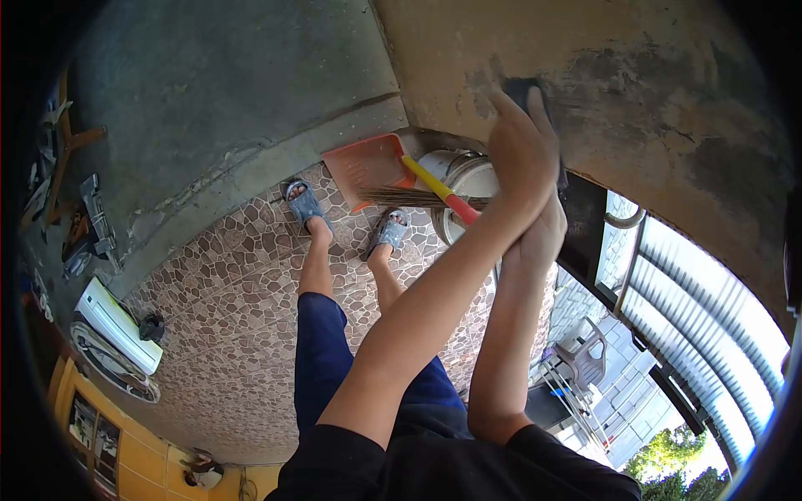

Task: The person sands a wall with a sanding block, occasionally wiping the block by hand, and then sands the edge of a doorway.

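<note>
Both arms stretched forward and crossed, left hand (525,150) flat on a dark pad (528,90) — pressing it against the wall (635,92), right hand (541,238) tucked behind, grip unclear, broom (439,194) below.

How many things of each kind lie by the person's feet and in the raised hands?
Orange dustpan: 1
Broom with a yellow and red handle: 1
Metal pots: 2
Grey sandals: 2
Dark pad pressed to the wall under the left hand: 1
Total: 7
</note>
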A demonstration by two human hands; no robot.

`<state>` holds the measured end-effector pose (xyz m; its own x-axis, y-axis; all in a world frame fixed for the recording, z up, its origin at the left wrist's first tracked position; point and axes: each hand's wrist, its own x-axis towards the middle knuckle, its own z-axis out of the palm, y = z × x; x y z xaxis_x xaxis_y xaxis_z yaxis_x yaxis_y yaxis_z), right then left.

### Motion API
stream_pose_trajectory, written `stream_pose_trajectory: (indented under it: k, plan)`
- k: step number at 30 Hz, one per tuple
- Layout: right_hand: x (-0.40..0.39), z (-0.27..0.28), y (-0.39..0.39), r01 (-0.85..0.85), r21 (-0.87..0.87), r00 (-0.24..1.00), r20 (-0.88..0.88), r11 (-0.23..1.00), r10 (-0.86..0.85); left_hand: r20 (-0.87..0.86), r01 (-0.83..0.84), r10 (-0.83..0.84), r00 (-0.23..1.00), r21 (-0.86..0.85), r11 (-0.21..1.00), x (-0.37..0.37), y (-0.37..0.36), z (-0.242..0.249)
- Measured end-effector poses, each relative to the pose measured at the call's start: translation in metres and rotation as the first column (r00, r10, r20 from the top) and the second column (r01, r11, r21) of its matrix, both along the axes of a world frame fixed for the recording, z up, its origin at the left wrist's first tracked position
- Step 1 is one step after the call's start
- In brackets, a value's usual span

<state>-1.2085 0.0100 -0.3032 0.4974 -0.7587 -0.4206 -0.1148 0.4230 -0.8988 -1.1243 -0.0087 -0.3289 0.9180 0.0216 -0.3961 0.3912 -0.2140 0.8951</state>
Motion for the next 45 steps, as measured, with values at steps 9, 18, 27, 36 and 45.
stream_pose_trajectory:
  k: [9, 18, 27, 36, 45]
  plan:
    - [0.007, -0.003, 0.010, 0.045, -0.055, 0.999, 0.020, 0.998, -0.044, 0.005, -0.012, 0.012, 1.000, 0.009, 1.000, -0.005, 0.001, -0.002]
    - [0.049, -0.063, -0.010, 0.073, 0.043, 0.994, -0.087, 0.996, -0.069, -0.012, -0.080, 0.081, 0.997, 0.063, 0.995, 0.053, -0.001, -0.065]
    - [-0.015, -0.006, 0.005, 0.038, 0.007, 0.999, -0.019, 0.999, -0.038, -0.005, -0.024, 0.024, 1.000, 0.000, 1.000, -0.018, -0.003, -0.015]
    - [0.033, -0.082, -0.010, 0.088, 0.083, 0.993, -0.083, 0.993, -0.081, -0.146, -0.011, 0.017, 0.989, 0.045, 0.999, 0.036, 0.002, -0.083]
    - [0.009, -0.081, -0.014, 0.050, 0.103, 0.994, -0.104, 0.993, -0.040, -0.130, 0.008, 0.012, 0.991, 0.153, 0.988, 0.014, -0.006, -0.085]
